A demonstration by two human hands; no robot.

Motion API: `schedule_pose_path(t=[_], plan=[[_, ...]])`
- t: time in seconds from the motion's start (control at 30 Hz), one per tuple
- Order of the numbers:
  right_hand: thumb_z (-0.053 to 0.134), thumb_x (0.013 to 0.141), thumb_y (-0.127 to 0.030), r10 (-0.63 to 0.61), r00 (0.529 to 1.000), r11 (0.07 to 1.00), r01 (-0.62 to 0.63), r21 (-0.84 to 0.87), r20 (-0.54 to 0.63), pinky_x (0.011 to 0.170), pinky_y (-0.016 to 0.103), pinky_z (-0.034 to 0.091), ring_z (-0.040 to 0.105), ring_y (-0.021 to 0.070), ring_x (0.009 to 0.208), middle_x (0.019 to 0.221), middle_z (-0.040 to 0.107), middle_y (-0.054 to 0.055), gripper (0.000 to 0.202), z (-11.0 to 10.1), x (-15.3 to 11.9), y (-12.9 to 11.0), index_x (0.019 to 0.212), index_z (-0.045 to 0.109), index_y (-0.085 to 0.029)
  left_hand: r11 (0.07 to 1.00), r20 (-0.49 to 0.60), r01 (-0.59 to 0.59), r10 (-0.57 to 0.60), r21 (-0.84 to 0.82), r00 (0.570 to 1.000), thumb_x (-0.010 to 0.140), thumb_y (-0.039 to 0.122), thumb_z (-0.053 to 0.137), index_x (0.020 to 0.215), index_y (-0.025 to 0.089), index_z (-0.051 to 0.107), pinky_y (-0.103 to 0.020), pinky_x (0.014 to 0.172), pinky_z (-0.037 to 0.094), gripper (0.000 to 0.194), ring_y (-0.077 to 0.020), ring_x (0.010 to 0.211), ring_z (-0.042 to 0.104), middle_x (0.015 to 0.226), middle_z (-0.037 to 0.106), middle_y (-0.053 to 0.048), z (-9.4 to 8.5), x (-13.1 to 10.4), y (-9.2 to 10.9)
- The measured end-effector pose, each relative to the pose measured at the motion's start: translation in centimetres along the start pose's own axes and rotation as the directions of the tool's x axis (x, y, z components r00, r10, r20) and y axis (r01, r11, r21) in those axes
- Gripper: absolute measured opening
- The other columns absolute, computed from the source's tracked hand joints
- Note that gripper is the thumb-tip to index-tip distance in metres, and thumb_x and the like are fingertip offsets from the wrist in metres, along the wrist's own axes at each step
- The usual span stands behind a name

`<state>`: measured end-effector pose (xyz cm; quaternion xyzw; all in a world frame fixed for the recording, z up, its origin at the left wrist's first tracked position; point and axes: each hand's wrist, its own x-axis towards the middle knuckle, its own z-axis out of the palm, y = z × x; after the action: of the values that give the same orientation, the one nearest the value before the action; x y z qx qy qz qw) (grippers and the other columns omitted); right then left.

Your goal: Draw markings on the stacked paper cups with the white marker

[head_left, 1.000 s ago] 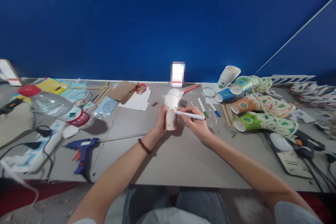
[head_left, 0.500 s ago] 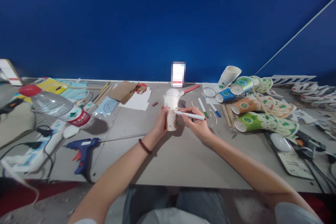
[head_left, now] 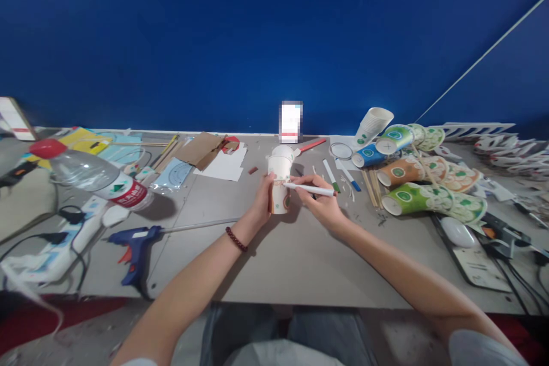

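Before me are white paper cups (head_left: 281,167) with green and orange print, one end against another. My left hand (head_left: 260,201) is closed around their left side, its fingers partly hidden behind them. A white marker (head_left: 313,189) with an orange-brown end is pinched in my right hand (head_left: 319,206). The marker's tip touches or nearly touches the cup near the join, where orange-brown marks (head_left: 279,183) show. Just right of the hands lie a green-ended marker (head_left: 331,174) and a blue-ended marker (head_left: 348,175).
A blue hot glue gun (head_left: 139,246) and a water bottle (head_left: 98,177) lie left. Cardboard (head_left: 202,150) and white paper (head_left: 221,166) are at the back, near a propped phone (head_left: 290,121). To the right are stacked cups (head_left: 372,126), coloured cups (head_left: 403,201) and wooden sticks (head_left: 372,189).
The marker tip has shifted very slightly at the cup's join, and the orange-brown marks there show more clearly. Both hands keep their hold.
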<state>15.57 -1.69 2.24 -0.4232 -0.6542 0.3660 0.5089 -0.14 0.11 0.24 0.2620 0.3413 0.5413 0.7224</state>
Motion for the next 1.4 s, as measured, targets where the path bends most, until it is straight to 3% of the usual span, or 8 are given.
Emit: schedule_pose_path(t=[0.13, 0.3, 0.4, 0.57, 0.77, 1.0, 1.17, 1.4], plan=[[0.062, 0.091, -0.040, -0.046, 0.999, 0.998, 0.046, 0.038, -0.017, 0.090, 0.044, 0.057, 0.073, 0.0257, 0.101, 0.105, 0.077, 0.007, 0.015, -0.2, 0.0, 0.5, 0.095, 0.066, -0.025, 0.999, -0.001, -0.028, 0.028, 0.021, 1.000, 0.076, 0.057, 0.068, 0.102, 0.010, 0.065, -0.028, 0.055, 0.049, 0.053, -0.0166, 0.057, 0.064, 0.076, 0.072, -0.009, 0.2, -0.2, 0.1], [0.050, 0.100, -0.038, -0.222, 0.971, 0.975, 0.223, -0.002, -0.093, 0.095, 0.048, 0.056, 0.074, 0.0241, 0.098, 0.087, 0.078, 0.003, 0.021, -1.3, 0.6, -0.9, 0.114, 0.060, -0.028, 0.994, 0.117, 0.092, -0.099, 0.064, 0.988, 0.078, 0.062, 0.062, 0.100, 0.011, 0.069, -0.029, 0.058, 0.051, 0.056, -0.0202, 0.063, 0.067, 0.077, 0.073, -0.011, 0.3, -0.6, 0.8], [0.047, 0.100, -0.030, -0.297, 0.947, 0.929, 0.316, -0.194, 0.120, 0.104, 0.051, 0.050, 0.072, 0.0244, 0.107, 0.101, 0.077, 0.003, 0.020, -2.5, 1.3, -3.0, 0.108, 0.065, -0.028, 0.972, 0.259, 0.192, -0.222, 0.136, 0.940, 0.077, 0.068, 0.060, 0.097, 0.011, 0.071, -0.032, 0.060, 0.052, 0.061, -0.0226, 0.066, 0.068, 0.080, 0.074, -0.013, 0.3, -0.9, 1.1], [0.062, 0.089, -0.034, -0.289, 0.913, 0.810, 0.394, -0.435, 0.289, 0.118, 0.064, 0.029, 0.068, 0.0314, 0.110, 0.113, 0.073, 0.004, 0.030, -4.8, 2.8, -5.1, 0.118, 0.061, -0.031, 0.932, 0.396, 0.243, -0.337, 0.269, 0.854, 0.076, 0.069, 0.065, 0.111, 0.013, 0.068, -0.033, 0.063, 0.052, 0.067, -0.0229, 0.068, 0.068, 0.090, 0.074, -0.015, -0.2, -1.4, 1.0], [0.065, 0.087, -0.043, -0.231, 0.932, 0.774, 0.350, -0.527, 0.280, 0.117, 0.064, 0.029, 0.066, 0.0336, 0.106, 0.111, 0.071, 0.005, 0.035, -5.0, 3.2, -4.8, 0.118, 0.057, -0.029, 0.967, 0.452, 0.121, -0.214, 0.226, 0.866, 0.065, 0.048, 0.084, 0.137, 0.024, 0.048, -0.036, 0.072, 0.054, 0.085, -0.0262, 0.084, 0.071, 0.102, 0.071, -0.012, -1.0, -1.7, 1.3], [0.066, 0.086, -0.047, -0.245, 0.901, 0.733, 0.415, -0.540, 0.359, 0.119, 0.067, 0.022, 0.063, 0.0352, 0.115, 0.114, 0.070, 0.008, 0.039, -3.4, 2.5, -4.2, 0.118, 0.054, -0.027, 0.943, 0.407, 0.085, -0.219, 0.321, 0.887, 0.063, 0.037, 0.088, 0.137, 0.027, 0.045, -0.035, 0.080, 0.052, 0.086, -0.0239, 0.089, 0.070, 0.114, 0.067, -0.010, -0.9, -1.6, 1.4], [0.072, 0.078, -0.040, -0.164, 0.884, 0.739, 0.404, -0.540, 0.437, 0.119, 0.069, 0.020, 0.051, 0.0395, 0.134, 0.121, 0.068, 0.009, 0.053, -3.6, 2.4, -4.1, 0.124, 0.051, -0.027, 0.914, 0.379, 0.017, -0.185, 0.406, 0.907, 0.063, 0.029, 0.089, 0.135, 0.030, 0.047, -0.034, 0.084, 0.051, 0.084, -0.0240, 0.100, 0.067, 0.120, 0.065, -0.007, -1.2, -1.3, 1.1], [0.070, 0.076, -0.034, -0.089, 0.861, 0.750, 0.389, -0.535, 0.501, 0.119, 0.071, 0.016, 0.051, 0.0403, 0.133, 0.130, 0.062, 0.013, 0.053, -3.8, 2.6, -4.5, 0.125, 0.049, -0.024, 0.897, 0.387, -0.017, -0.173, 0.441, 0.906, 0.065, 0.029, 0.087, 0.134, 0.031, 0.045, -0.035, 0.085, 0.051, 0.081, -0.0251, 0.104, 0.065, 0.118, 0.063, -0.006, -0.7, -1.8, 1.3]])
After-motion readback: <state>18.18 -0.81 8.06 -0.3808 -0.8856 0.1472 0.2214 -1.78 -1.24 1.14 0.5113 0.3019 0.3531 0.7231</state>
